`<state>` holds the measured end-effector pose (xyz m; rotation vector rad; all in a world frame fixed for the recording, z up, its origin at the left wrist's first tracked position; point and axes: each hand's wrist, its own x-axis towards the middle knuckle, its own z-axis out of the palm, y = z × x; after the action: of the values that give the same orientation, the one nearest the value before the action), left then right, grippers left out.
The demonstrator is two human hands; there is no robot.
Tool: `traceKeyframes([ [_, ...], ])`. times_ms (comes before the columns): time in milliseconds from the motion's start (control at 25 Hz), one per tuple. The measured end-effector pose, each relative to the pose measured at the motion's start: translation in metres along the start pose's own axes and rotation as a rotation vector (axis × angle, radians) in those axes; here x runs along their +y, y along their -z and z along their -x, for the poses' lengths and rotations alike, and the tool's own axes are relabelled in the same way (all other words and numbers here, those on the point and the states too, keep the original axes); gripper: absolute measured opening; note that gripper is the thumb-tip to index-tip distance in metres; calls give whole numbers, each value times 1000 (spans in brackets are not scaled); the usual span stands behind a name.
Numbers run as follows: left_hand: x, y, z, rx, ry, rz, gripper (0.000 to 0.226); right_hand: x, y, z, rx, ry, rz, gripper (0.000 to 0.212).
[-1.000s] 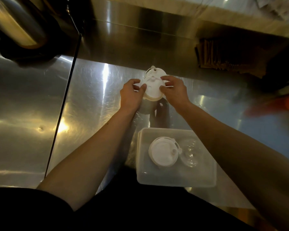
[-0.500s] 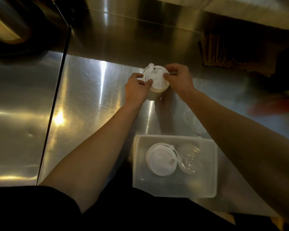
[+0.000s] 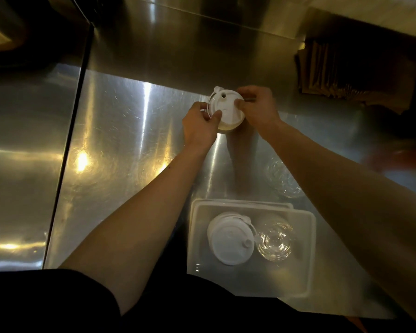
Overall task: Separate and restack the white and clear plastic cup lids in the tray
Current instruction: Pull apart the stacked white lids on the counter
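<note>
A stack of white lids (image 3: 227, 110) stands on the steel counter at arm's length. My left hand (image 3: 199, 127) pinches its left rim and my right hand (image 3: 257, 109) grips its right side. Close to me sits a translucent white tray (image 3: 305, 255). Inside it lie a stack of white lids (image 3: 229, 239) on the left and clear domed lids (image 3: 275, 242) on the right, touching each other. More clear lids (image 3: 283, 181) rest on the counter just beyond the tray, partly hidden by my right forearm.
The steel counter (image 3: 120, 140) has a dark seam (image 3: 67, 150) running down its left side. Brown paper items (image 3: 334, 68) lie at the back right. A blurred red-orange object (image 3: 399, 159) shows at the right edge.
My view has shifted, so the tray sits lower in frame. Both hands stay on the white lid stack; my right fingers have moved further over its top.
</note>
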<state>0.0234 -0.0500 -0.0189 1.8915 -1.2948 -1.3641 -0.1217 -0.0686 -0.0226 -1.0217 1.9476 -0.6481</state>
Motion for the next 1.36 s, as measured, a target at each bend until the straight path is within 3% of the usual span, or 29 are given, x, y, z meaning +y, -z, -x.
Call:
traceKeyframes([
  [1360,-6,-1,-3,102,-15,41,26,0,-2,10,0,24,162,31],
])
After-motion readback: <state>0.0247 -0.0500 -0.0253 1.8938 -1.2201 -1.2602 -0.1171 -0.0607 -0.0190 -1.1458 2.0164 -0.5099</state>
